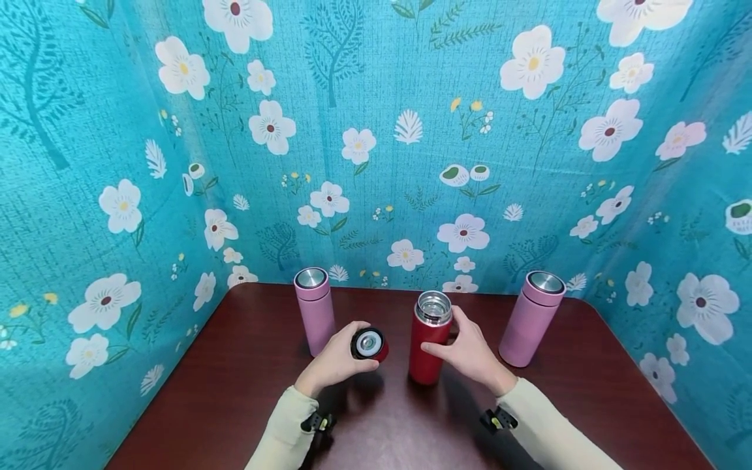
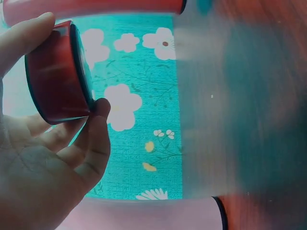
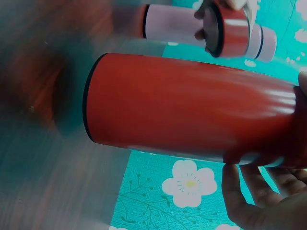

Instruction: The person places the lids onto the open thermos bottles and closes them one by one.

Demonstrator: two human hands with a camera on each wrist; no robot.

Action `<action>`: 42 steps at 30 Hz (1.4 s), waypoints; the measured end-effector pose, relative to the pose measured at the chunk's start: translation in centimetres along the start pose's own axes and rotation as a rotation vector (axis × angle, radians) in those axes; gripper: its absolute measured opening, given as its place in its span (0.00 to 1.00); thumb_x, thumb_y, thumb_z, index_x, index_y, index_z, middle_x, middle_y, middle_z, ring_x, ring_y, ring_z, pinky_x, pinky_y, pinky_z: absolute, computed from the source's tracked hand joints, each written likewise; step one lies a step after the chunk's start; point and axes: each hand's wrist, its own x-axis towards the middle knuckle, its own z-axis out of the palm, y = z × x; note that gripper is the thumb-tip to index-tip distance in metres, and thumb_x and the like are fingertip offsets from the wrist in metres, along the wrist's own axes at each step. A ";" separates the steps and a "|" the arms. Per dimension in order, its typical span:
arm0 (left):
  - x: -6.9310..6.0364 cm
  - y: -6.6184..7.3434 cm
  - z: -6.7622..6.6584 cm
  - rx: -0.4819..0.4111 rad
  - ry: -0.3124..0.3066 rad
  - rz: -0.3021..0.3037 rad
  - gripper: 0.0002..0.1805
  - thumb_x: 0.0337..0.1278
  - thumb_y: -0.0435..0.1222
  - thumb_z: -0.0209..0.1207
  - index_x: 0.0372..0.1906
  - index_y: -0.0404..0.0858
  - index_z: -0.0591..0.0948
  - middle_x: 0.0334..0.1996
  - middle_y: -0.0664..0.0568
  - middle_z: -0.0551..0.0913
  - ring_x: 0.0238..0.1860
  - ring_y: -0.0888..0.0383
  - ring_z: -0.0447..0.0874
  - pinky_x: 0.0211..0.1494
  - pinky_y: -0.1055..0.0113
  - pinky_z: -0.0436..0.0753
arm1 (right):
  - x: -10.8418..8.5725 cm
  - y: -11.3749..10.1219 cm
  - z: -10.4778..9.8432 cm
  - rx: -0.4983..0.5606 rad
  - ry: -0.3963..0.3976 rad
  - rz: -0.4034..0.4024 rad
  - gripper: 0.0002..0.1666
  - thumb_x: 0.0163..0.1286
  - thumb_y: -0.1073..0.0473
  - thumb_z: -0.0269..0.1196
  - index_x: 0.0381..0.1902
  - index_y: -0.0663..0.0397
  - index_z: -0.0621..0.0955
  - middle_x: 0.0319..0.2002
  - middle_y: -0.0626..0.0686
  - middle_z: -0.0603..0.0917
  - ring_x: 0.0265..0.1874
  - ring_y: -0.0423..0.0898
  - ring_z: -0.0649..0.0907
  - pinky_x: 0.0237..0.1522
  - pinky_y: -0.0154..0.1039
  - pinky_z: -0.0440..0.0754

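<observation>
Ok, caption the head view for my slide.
Left hand holds a red lid, right hand grips the open red flask, between two pink flasks on a dark table.

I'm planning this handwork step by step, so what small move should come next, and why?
Probably the left hand should turn the red lid underside-down: its inner side faces the head camera, while the right hand holds the uncapped red bottle close by.

2 pink flasks, 1 red flask, 1 lid, 2 hands
</observation>
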 end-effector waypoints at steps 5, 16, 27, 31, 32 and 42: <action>-0.2 0.4 -0.4 -0.069 0.039 0.014 0.39 0.43 0.45 0.71 0.62 0.43 0.67 0.52 0.53 0.75 0.51 0.56 0.75 0.50 0.59 0.78 | -1.8 -0.3 -0.4 0.007 -0.027 0.014 0.44 0.48 0.48 0.75 0.59 0.44 0.66 0.52 0.51 0.77 0.47 0.52 0.79 0.37 0.40 0.83; -0.4 1.1 -0.4 -0.192 0.108 0.035 0.41 0.42 0.40 0.72 0.64 0.42 0.66 0.55 0.52 0.75 0.53 0.54 0.73 0.50 0.61 0.79 | -4.4 -0.4 -0.8 0.036 -0.055 0.023 0.44 0.47 0.50 0.76 0.60 0.44 0.67 0.51 0.51 0.78 0.47 0.52 0.80 0.36 0.36 0.82; -1.3 4.0 -1.3 -0.258 0.146 0.021 0.38 0.41 0.32 0.72 0.60 0.34 0.66 0.51 0.46 0.75 0.48 0.53 0.72 0.44 0.67 0.78 | -5.3 0.6 -0.9 0.040 -0.064 0.001 0.45 0.46 0.51 0.76 0.61 0.39 0.67 0.52 0.46 0.78 0.49 0.49 0.79 0.40 0.35 0.81; -0.8 2.6 -0.8 -0.276 0.180 0.011 0.37 0.41 0.34 0.73 0.59 0.40 0.67 0.50 0.50 0.76 0.46 0.54 0.70 0.42 0.65 0.78 | -5.2 0.9 -0.8 0.039 -0.069 0.001 0.46 0.45 0.51 0.77 0.61 0.39 0.67 0.52 0.46 0.78 0.49 0.49 0.79 0.41 0.36 0.81; -0.7 2.4 -0.8 -0.280 0.188 0.020 0.37 0.41 0.35 0.73 0.59 0.41 0.68 0.50 0.51 0.76 0.46 0.54 0.70 0.42 0.65 0.78 | -5.2 0.9 -0.8 0.042 -0.069 0.004 0.46 0.45 0.51 0.77 0.61 0.39 0.67 0.52 0.46 0.78 0.49 0.49 0.79 0.41 0.37 0.81; -0.7 2.5 -1.0 -0.372 0.190 0.113 0.36 0.46 0.36 0.69 0.62 0.39 0.67 0.54 0.49 0.76 0.54 0.53 0.72 0.55 0.57 0.73 | -5.0 1.5 -0.9 0.060 -0.093 0.014 0.45 0.50 0.52 0.75 0.63 0.45 0.65 0.54 0.53 0.77 0.48 0.52 0.79 0.40 0.41 0.82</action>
